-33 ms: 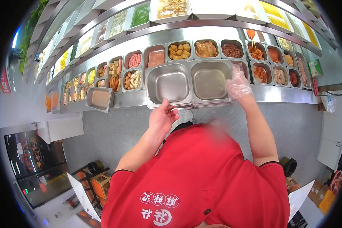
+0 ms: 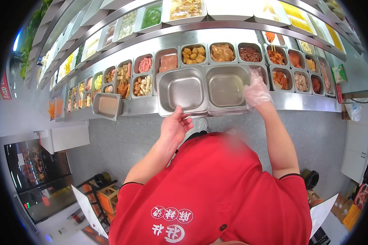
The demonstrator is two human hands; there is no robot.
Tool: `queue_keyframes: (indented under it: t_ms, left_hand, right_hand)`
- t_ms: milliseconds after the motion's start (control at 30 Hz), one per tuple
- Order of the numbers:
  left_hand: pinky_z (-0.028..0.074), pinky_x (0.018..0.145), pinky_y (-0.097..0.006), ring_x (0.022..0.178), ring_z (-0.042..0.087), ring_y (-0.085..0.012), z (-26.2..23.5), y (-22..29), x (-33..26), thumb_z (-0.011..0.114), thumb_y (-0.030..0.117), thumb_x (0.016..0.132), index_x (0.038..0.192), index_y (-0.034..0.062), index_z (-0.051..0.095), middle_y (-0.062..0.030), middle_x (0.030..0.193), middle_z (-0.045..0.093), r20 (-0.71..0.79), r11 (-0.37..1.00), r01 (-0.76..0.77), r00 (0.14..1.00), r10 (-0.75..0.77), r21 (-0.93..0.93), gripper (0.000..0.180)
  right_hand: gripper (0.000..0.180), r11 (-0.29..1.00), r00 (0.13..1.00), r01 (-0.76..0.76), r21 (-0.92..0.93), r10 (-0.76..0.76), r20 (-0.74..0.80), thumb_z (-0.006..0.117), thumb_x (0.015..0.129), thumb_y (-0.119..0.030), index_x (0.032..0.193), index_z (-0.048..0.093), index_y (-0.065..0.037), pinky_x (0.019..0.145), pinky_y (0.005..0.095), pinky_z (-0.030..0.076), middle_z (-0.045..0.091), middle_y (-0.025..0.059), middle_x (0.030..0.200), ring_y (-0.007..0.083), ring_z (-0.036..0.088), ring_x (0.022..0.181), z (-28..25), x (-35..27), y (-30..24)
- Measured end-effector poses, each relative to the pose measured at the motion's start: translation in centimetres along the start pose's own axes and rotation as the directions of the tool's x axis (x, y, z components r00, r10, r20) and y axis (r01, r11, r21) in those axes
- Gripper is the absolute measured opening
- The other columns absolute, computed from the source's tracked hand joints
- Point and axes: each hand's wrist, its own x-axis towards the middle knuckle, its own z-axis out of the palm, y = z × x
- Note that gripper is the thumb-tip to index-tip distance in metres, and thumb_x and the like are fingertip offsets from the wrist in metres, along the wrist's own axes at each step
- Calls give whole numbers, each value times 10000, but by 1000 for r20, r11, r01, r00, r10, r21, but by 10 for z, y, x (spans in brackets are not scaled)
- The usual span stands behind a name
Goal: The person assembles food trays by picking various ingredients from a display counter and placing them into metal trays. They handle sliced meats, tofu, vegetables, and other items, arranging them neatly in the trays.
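Two stacks of empty stainless-steel pans stand side by side in front of me, overhanging the counter's near edge. My right hand [image 2: 257, 93], in a clear plastic glove, grips the right rim of the right-hand pan [image 2: 227, 87]; its fingertips are partly hidden by the glove and rim. Bare and palm up, my left hand [image 2: 176, 124] is at the near edge of the left-hand pan [image 2: 182, 90]. Its thumb meets the rim, while the loosely curled fingers stay apart below, around nothing.
Behind the stacks, food pans hold brown chunks [image 2: 193, 55], dark red meat [image 2: 249, 54] and pink sausages [image 2: 145, 64]. A separate metal pan [image 2: 106, 105] sits tilted on the counter edge at left. White trays [image 2: 184, 10] line the shelf above. Grey floor [image 2: 122, 134] lies below.
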Motion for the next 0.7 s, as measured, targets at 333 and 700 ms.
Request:
queue_keyframes:
  t_ms: [333,700]
  left_hand:
    - [572,782,-381,956,667,-238,-23,19,3,618,578,1067,1270,39,622,-130,1243,678,153,985,158,974,-167,70,576]
    - [493,516,-256,664,698,-138,-95,107,-22,679,342,1055,899,47,710,-81,815,756,259,652,-400,916,307,644,334]
  right_hand:
    - [639,987,974,153,58,-140,-179,645,892,-272,1449,530,21,1209,516,408,503,317,1551,526,413,1452,17,6,15]
    - [505,991,999,-50,121,51,-5,640,892,-314,1264,657,27,1098,516,494,667,333,1329,496,620,1267,3,-2,2]
